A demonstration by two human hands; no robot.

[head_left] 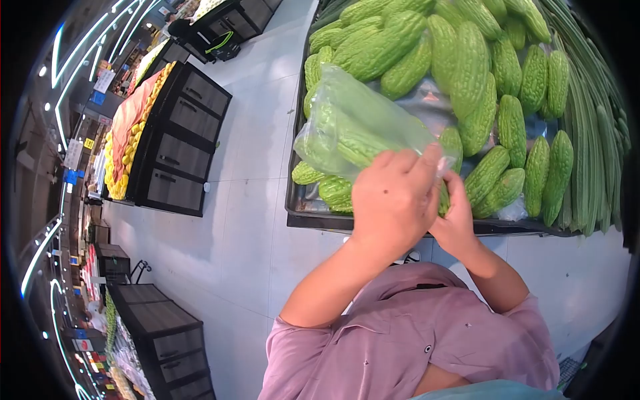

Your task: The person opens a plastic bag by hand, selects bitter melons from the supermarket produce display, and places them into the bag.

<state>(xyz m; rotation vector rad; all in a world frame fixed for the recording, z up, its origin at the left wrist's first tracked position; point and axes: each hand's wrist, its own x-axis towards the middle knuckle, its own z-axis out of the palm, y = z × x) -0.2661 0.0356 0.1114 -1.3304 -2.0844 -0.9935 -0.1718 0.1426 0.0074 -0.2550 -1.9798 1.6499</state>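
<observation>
A clear plastic bag stretches out over the near left part of a display of green bitter melons. Green bumpy shapes show through the film; whether they lie inside the bag or behind it I cannot tell. My left hand is closed on the gathered end of the bag, its fingers bunched near the thumb. Right beside it, my right hand pinches the same end, partly hidden by the left hand. Several bitter melons lie just beyond and to the right of my hands.
Long thin green gourds are piled along the display's right side. A black rim edges the stand in front of me. Across the tiled floor, at left, stand dark cabinets topped with yellow fruit.
</observation>
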